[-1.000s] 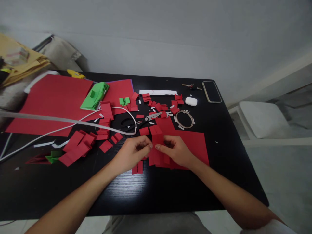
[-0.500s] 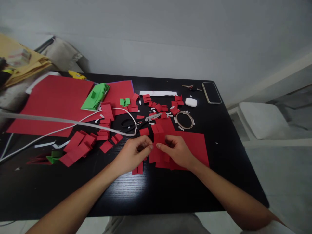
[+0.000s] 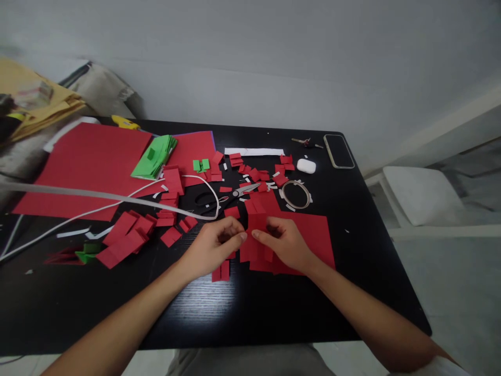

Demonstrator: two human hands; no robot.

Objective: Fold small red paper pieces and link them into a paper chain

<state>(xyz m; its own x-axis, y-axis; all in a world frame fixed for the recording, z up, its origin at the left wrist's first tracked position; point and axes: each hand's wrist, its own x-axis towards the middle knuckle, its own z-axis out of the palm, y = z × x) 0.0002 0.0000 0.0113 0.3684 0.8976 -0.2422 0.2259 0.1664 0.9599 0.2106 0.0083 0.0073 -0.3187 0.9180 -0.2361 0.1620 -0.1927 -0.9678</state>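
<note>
The left hand [image 3: 213, 248] and the right hand [image 3: 284, 243] meet over the black wooden table [image 3: 242, 308], both nearly closed, thumb and forefinger pinching the small red folded paper piece [image 3: 256, 222] from its two sides; the piece sits over a larger red paper sheet [image 3: 317, 232], near the black-handled scissors [image 3: 230, 197]; the work looks like pressing a crease; I judge it needs aligned edges and an even pinch.

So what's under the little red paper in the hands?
Under the little red paper: a bigger red sheet on the black table, with small red pieces on it. The left hand and right hand cover the spot right below, so that is hidden.
</note>
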